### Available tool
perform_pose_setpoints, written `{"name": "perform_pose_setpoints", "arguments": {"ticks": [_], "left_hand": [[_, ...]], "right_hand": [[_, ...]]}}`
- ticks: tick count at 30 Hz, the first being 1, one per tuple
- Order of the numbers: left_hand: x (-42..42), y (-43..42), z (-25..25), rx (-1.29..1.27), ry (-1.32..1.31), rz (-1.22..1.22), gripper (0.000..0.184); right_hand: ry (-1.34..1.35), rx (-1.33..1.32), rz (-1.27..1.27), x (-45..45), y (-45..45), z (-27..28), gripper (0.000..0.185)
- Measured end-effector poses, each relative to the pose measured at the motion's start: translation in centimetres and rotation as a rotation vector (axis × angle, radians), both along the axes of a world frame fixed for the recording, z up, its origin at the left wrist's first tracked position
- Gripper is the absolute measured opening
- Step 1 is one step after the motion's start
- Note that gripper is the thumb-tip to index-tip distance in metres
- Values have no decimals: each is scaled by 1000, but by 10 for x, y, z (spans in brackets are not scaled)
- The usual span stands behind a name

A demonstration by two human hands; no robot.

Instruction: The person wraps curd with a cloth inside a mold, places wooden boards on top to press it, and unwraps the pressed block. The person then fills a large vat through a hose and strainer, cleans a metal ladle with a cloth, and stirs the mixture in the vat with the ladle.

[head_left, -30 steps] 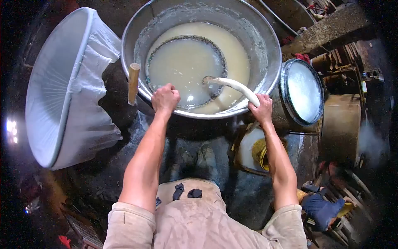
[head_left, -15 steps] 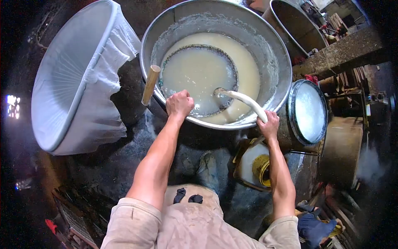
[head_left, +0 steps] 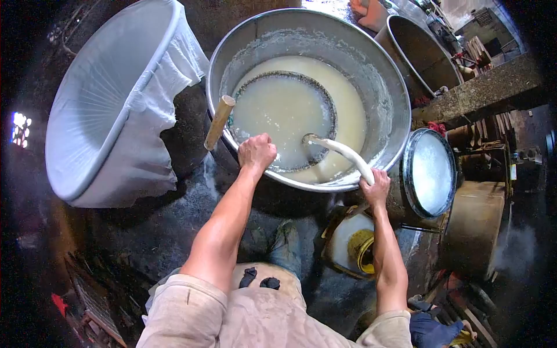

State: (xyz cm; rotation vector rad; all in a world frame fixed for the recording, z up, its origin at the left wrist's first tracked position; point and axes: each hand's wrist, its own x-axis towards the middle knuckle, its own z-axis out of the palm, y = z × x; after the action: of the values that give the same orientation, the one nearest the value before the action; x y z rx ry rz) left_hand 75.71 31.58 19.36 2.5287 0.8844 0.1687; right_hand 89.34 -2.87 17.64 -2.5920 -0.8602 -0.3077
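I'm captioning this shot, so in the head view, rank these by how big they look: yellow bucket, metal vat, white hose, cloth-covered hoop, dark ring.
Largest to smallest:
Metal vat
Cloth-covered hoop
Dark ring inside the vat
Last, yellow bucket and white hose, too alike to rank.

Dark blotched floor (head_left: 180, 235), rough ledge (head_left: 487, 89), bright light (head_left: 21, 129) far left

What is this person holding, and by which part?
The right grip is closed around the white hose where it meets the metal vat's rim. The left grip is curled shut at that rim; whether it holds anything cannot be told.
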Motion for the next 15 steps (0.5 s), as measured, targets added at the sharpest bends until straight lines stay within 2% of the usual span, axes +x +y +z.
{"name": "perform_pose_setpoints", "arguments": {"ticks": [15], "left_hand": [[-1,1,2,-26,-24,-1,17]], "right_hand": [[-19,6,-13,0,0,-3,29]]}}
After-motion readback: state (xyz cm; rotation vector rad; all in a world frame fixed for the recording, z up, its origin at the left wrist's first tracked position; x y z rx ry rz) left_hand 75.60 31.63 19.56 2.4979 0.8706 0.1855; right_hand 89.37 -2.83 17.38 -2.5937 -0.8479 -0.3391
